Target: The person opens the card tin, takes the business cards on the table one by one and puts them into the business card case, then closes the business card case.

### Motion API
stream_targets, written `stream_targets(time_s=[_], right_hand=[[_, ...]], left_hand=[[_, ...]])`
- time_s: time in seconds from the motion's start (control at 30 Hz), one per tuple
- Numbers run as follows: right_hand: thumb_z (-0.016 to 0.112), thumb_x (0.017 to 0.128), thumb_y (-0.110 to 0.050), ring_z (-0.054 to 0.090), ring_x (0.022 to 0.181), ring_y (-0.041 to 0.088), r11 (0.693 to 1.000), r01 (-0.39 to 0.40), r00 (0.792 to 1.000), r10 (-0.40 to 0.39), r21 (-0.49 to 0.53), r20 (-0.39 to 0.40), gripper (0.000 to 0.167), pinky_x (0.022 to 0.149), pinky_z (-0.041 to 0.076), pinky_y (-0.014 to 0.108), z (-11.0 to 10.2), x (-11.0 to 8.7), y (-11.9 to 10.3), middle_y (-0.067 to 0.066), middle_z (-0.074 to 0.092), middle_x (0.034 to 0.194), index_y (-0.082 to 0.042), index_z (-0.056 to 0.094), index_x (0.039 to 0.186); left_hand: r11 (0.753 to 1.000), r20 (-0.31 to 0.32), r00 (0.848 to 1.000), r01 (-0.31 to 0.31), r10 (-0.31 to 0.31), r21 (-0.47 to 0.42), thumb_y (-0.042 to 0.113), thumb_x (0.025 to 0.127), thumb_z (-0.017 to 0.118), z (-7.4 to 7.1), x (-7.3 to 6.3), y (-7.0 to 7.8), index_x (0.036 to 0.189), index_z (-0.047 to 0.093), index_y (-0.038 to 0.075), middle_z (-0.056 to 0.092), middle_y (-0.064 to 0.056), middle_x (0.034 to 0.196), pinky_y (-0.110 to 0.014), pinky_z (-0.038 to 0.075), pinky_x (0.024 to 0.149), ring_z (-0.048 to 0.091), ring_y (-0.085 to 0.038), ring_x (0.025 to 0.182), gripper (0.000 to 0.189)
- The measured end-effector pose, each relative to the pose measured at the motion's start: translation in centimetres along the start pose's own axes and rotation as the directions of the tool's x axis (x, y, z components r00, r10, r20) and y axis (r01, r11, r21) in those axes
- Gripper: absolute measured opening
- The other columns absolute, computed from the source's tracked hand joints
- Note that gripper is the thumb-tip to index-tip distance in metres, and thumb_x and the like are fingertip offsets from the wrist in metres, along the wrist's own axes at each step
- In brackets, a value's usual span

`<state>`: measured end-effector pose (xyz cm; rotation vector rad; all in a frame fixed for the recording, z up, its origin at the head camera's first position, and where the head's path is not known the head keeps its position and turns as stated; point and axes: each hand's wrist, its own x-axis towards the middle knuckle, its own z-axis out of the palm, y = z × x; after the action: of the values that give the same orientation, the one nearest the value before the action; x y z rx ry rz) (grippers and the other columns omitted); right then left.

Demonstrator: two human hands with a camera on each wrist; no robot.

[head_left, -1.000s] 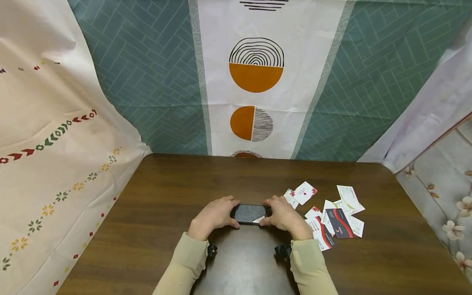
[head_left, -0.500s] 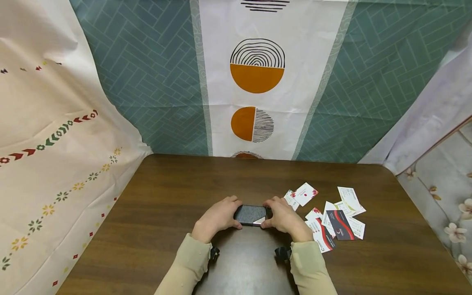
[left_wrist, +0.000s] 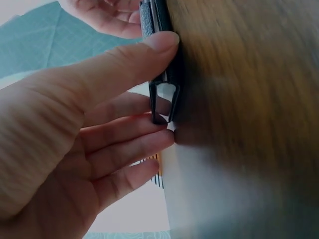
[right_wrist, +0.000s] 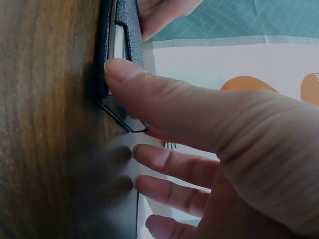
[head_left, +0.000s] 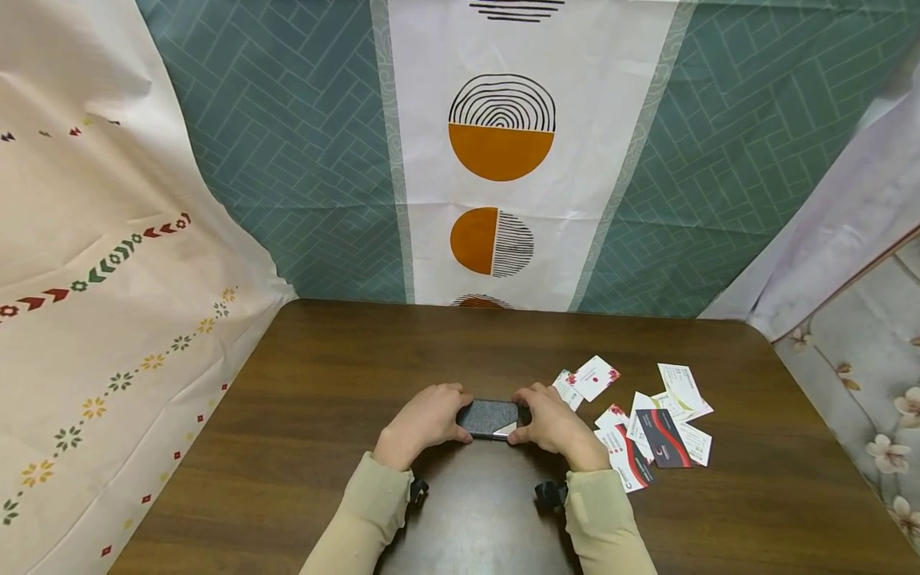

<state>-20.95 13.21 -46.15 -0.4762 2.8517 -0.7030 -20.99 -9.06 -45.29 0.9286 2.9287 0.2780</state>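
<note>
Case (head_left: 487, 417) speckled grey, black-edged; cards (head_left: 663, 435) white, some dark with red stripes; tabletop (head_left: 374, 351) grained brown.

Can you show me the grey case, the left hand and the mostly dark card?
Grey case (head_left: 487, 417): head view, its top face.
Left hand (head_left: 426, 420): head view, back of the hand.
Mostly dark card (head_left: 660, 440): head view, its upward face.

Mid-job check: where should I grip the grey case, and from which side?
Probably by the near and far long edges of the grey case, close to its short ends, coming in from both sides. It's flat and oblong, and its left end gapes. The left hand and right hand hold it there, thumbs on the near edge.
</note>
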Motion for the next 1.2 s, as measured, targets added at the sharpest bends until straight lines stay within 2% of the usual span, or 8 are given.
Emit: stream_targets(time_s=[0.23,0.43,0.57,0.8,0.97,1.07,1.2], right_hand=[[0.090,0.067,-0.026,0.051,0.108,0.027,1.000,-0.005,1.000,0.005,0.019,0.009,0.059,0.091,0.045,0.043,-0.1,0.1,0.1,0.004,0.058,0.104,-0.008,0.065,0.118],[0.090,0.068,-0.026,0.050,0.108,0.027,1.000,-0.017,1.000,0.017,0.023,0.018,0.060,0.091,0.045,0.044,-0.2,0.1,0.1,0.004,0.057,0.104,-0.008,0.064,0.119],[0.090,0.068,-0.026,0.050,0.108,0.028,0.999,-0.020,1.000,0.019,0.028,0.017,0.061,0.091,0.045,0.044,-0.2,0.1,0.0,0.004,0.058,0.104,-0.008,0.064,0.120],[0.090,0.068,-0.026,0.051,0.107,0.027,0.999,-0.007,1.000,0.006,0.042,0.020,0.061,0.091,0.045,0.044,0.0,0.2,0.1,0.004,0.057,0.103,-0.008,0.064,0.120],[0.090,0.068,-0.025,0.051,0.106,0.027,0.999,-0.008,1.000,0.007,0.047,0.016,0.060,0.090,0.045,0.044,0.0,0.1,0.2,0.005,0.057,0.103,-0.008,0.064,0.119],[0.090,0.068,-0.025,0.051,0.105,0.026,0.999,-0.008,1.000,0.007,0.049,0.017,0.060,0.090,0.045,0.043,0.1,0.0,0.2,0.005,0.058,0.103,-0.008,0.064,0.119],[0.090,0.068,-0.025,0.052,0.105,0.026,0.999,-0.005,1.000,0.004,0.047,0.020,0.060,0.090,0.045,0.043,0.1,0.1,0.2,0.005,0.058,0.104,-0.008,0.064,0.120]], left_hand=[[1.000,0.020,1.000,-0.001,0.001,0.002,0.039,0.076,0.084,0.0,0.3,-0.4,0.118,0.071,0.008,0.066,-0.003,0.100,-0.034,0.052,0.080,0.063,-0.020,0.090,0.054],[0.998,0.048,0.999,0.025,-0.022,-0.062,0.038,0.079,0.080,-0.3,0.4,-0.7,0.123,0.070,0.008,0.068,-0.006,0.114,-0.035,0.051,0.088,0.063,-0.022,0.103,0.054],[0.993,0.076,0.997,0.035,-0.026,-0.116,0.039,0.081,0.079,-0.5,0.5,-0.9,0.124,0.069,0.008,0.068,-0.005,0.117,-0.035,0.050,0.089,0.063,-0.020,0.105,0.054],[0.974,0.100,0.995,0.039,-0.016,-0.224,0.040,0.083,0.077,-0.7,0.4,-1.6,0.123,0.070,0.013,0.070,0.003,0.109,-0.028,0.048,0.077,0.059,-0.010,0.087,0.049],[0.962,0.117,0.993,0.042,-0.010,-0.271,0.041,0.086,0.074,-0.9,0.3,-1.8,0.121,0.072,0.015,0.069,0.008,0.102,-0.026,0.047,0.074,0.057,-0.008,0.080,0.043],[0.956,0.117,0.993,0.048,-0.014,-0.288,0.041,0.088,0.071,-1.0,0.1,-1.9,0.121,0.072,0.015,0.069,0.008,0.102,-0.027,0.047,0.071,0.057,-0.009,0.078,0.042],[0.954,0.086,0.996,0.041,-0.016,-0.298,0.040,0.091,0.068,-1.4,-0.1,-1.9,0.119,0.073,0.013,0.071,0.003,0.108,-0.027,0.051,0.075,0.062,-0.008,0.084,0.039]])
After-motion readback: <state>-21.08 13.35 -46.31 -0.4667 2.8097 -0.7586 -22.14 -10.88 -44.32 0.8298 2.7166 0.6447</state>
